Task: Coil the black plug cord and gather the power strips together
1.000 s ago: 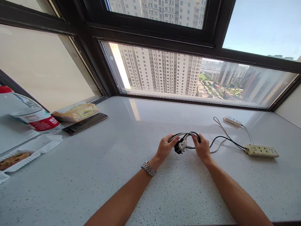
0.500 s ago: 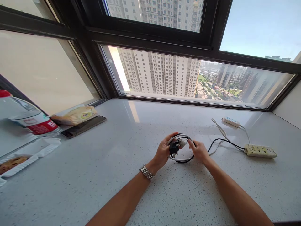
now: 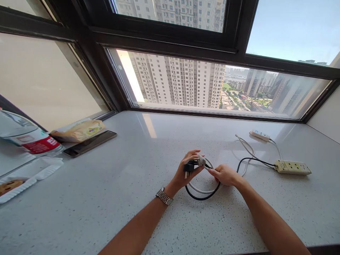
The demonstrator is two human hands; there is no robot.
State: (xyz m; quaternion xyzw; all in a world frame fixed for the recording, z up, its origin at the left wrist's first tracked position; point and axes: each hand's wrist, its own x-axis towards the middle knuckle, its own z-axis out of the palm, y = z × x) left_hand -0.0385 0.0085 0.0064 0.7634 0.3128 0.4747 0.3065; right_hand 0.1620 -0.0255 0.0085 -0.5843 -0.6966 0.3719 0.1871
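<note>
My left hand (image 3: 189,169) pinches both plugs (image 3: 193,164); right hand (image 3: 224,174) grips the light, limp cords (image 3: 202,193), best held by their rigid plugs.

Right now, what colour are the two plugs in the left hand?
One plug is black, the other white; the head view shows both.

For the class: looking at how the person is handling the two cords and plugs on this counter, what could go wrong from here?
1. The left hand grips the black plug and the white plug together; one might slip free.
2. The black cord and white cord loop together and may tangle.
3. Pulling with the right hand could drag the cream power strip.
</note>
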